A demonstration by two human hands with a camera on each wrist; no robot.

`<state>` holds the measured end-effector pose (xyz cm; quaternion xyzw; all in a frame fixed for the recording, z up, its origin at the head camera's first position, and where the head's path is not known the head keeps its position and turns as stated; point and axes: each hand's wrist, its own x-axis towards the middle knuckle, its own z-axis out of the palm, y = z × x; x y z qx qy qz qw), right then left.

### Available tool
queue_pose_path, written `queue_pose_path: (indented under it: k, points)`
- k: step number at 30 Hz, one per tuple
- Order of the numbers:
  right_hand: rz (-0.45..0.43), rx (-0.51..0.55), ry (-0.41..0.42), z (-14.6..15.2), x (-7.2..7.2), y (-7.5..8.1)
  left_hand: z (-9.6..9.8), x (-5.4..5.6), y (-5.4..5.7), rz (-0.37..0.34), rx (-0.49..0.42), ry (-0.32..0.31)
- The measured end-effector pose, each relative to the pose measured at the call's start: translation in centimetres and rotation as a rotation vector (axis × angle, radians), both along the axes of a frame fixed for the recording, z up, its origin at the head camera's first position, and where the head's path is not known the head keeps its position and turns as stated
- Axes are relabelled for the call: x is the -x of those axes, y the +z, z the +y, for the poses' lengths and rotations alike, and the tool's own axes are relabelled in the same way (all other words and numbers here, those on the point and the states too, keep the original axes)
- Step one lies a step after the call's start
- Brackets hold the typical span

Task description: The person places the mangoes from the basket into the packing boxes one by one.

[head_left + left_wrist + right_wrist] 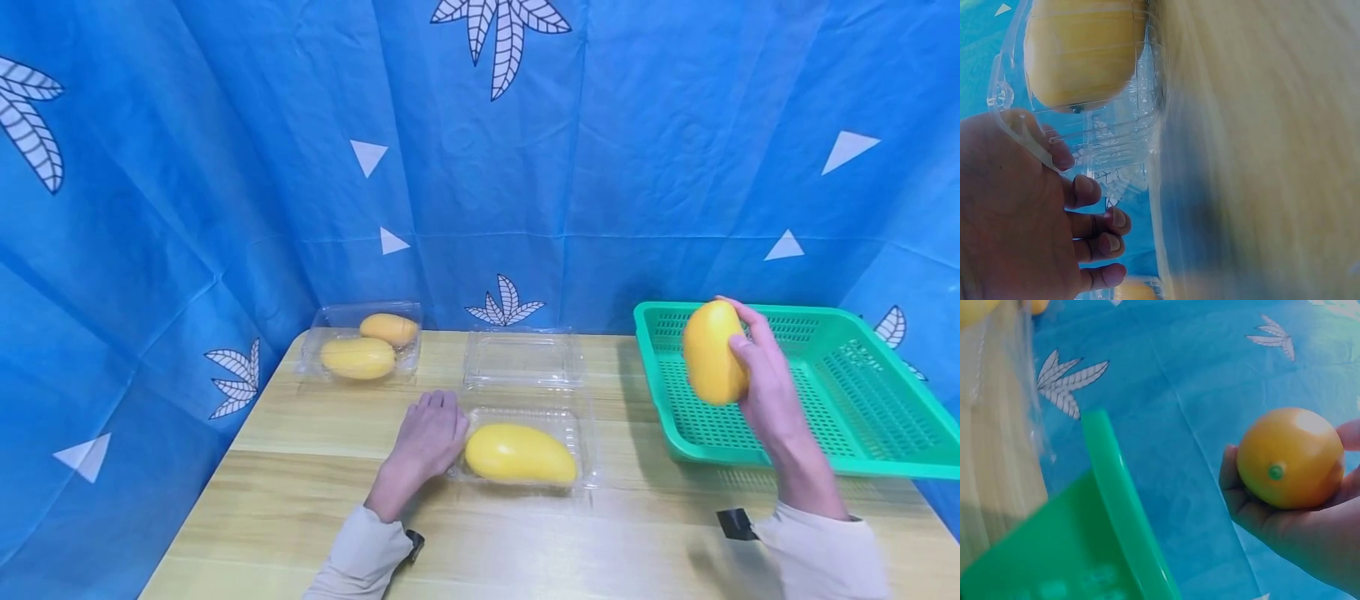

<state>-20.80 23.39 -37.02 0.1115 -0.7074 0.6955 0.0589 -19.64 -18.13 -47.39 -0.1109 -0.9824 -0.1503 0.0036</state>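
Note:
My right hand (772, 392) grips a yellow mango (708, 354) above the left part of a green basket (892, 375). In the right wrist view this mango (1291, 456) shows its small green stem end, with fingers curled round it. My left hand (427, 437) is at the left edge of an open clear plastic clamshell box (525, 358), whose lid lies back. The left wrist view shows the thumb (1060, 153) and index finger pinching the box's rim, the other fingers loosely bent. One mango (521, 454) lies lengthwise in the box's tray.
Another clear plastic box (311, 346) stands at the table's back left with two mangoes (358, 358) inside. A blue patterned curtain (637, 167) hangs behind and beside the wooden table (300, 483). The basket occupies the right side.

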Motion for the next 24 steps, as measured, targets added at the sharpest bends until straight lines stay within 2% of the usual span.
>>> queue_pose_path:
  k: [4,8,11,13,18,24]
  points:
    - [0.031,0.073,0.054,-0.9,-0.1,0.2,0.0,0.0,0.0,-0.007,-0.001,0.003]
    - [0.054,0.066,0.029,-1.6,-0.2,0.1,0.0,0.0,0.1,-0.006,0.008,0.001]
    - [0.046,0.007,-0.013,-2.0,-0.5,0.0,0.1,0.0,0.1,-0.005,0.012,-0.006]
    - [0.039,-0.078,-0.038,-2.3,-0.6,0.0,0.2,0.0,0.1,-0.008,0.010,-0.009]
    - [0.025,-0.242,-0.029,-3.5,-0.6,-0.3,0.2,0.1,0.0,-0.016,0.004,0.000]
    - [0.021,-0.252,-0.023,-4.8,-0.3,-1.0,0.0,0.1,-0.2,-0.013,-0.001,-0.002]
